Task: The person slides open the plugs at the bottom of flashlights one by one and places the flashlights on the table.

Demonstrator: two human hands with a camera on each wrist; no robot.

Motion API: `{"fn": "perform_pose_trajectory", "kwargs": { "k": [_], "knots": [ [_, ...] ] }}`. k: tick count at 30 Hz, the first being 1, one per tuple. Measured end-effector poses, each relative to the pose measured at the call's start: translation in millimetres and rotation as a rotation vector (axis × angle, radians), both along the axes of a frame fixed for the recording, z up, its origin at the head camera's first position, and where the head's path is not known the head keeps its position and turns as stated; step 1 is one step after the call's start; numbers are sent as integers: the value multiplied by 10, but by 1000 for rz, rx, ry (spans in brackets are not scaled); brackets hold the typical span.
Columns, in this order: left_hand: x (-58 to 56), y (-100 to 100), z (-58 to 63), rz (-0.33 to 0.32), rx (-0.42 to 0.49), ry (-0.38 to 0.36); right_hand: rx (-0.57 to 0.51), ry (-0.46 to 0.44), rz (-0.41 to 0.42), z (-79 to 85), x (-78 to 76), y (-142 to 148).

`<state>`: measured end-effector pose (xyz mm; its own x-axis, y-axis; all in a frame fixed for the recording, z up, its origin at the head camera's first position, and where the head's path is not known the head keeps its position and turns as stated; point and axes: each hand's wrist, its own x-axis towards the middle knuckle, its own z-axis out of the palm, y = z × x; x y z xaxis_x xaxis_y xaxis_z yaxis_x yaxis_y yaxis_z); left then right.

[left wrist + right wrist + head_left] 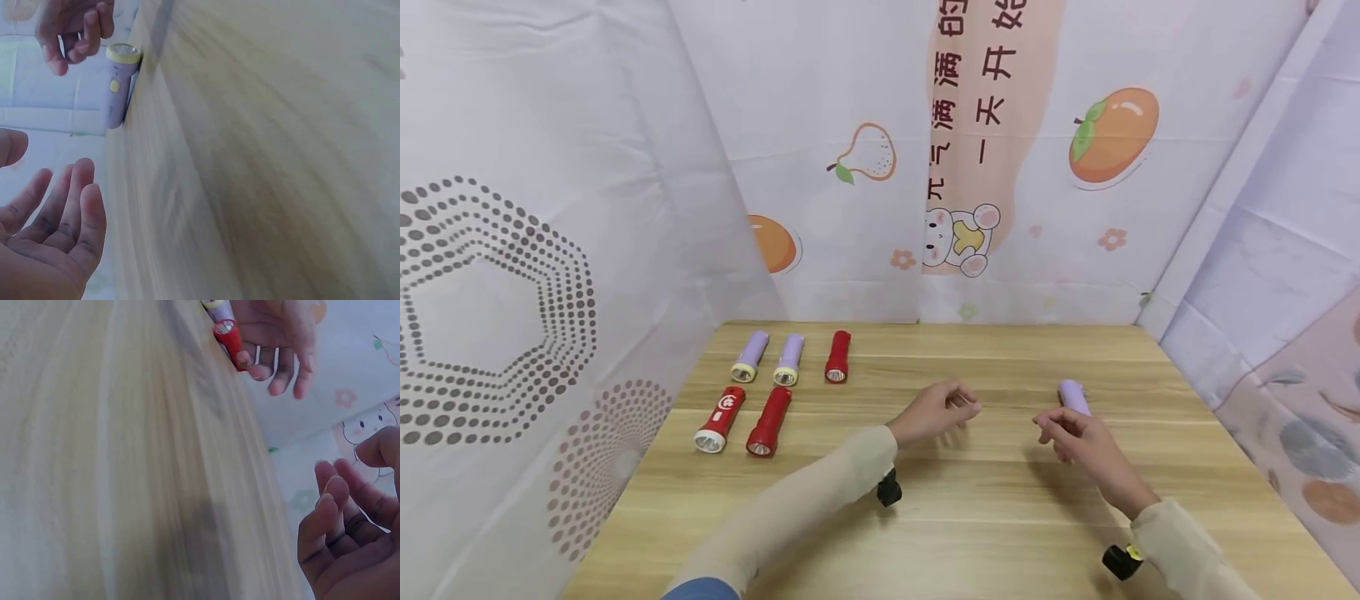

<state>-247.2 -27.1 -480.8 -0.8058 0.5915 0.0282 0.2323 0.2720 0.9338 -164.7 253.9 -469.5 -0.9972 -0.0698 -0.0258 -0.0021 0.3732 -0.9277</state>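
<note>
My left hand (936, 412) hovers above the middle of the wooden table, its fingers loosely bent and holding nothing. To its right, my right hand (1084, 448) is also raised over the table, with nothing between thumb and fingers. Just beyond the right hand lies a lilac flashlight (1072, 395), partly hidden by that hand in the head view. In the left wrist view, this lilac flashlight (119, 87) shows a pale yellow head and switch, and the right hand (78, 31) appears apart from it.
Toward the table's left lie two lilac flashlights (750, 357) and three red ones, one a red flashlight with a white head (720, 419). The wooden table (955, 533) meets a printed curtain (850, 250) at the back, with white cloth on both sides.
</note>
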Motion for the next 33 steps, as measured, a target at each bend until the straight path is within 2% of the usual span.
{"fn": "perform_pose_trajectory", "kwargs": {
  "k": [3,9,16,27,33],
  "knots": [
    [69,-60,20,0,-8,6,0,-29,29,-7,23,-60],
    [162,-106,-38,-26,-14,44,17,-73,65,-34,60,-145],
    [235,-121,-74,-34,-17,16,18,-64,122,-115,51,-211],
    [216,-143,-89,-20,-24,-6,7,-93,138,-192,18,-303],
    [160,-167,-37,-6,-37,10,18,-86,162,-178,-6,-335]
  ]
}}
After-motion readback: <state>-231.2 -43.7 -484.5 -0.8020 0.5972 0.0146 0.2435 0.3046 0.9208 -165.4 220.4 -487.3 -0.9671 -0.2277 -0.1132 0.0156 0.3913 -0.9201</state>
